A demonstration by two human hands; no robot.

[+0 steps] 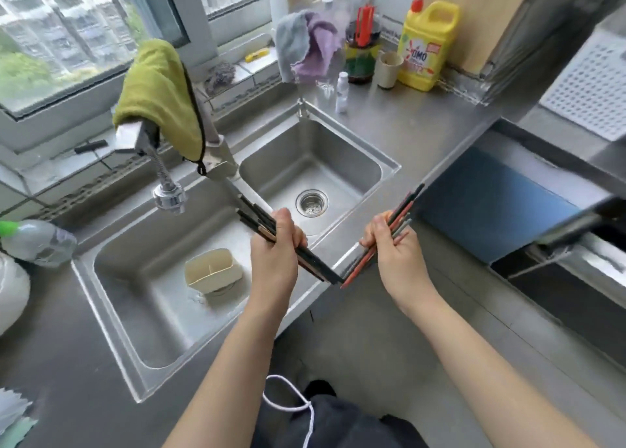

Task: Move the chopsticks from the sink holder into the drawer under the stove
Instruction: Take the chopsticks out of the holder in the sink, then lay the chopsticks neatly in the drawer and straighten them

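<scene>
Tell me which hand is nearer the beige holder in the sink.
Left. The left hand hovers just up and right of the holder, over the basin's edge. The right hand is farther right, past the sink rim.

Drawer (576,240) blurred, cut by right edge

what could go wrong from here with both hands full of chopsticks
The left hand grips dark chopsticks over the sink; a loose one could drop into a basin. The right hand holds a fanned reddish bundle, so one might slide out. With both hands full, handling a drawer would be awkward.
</scene>
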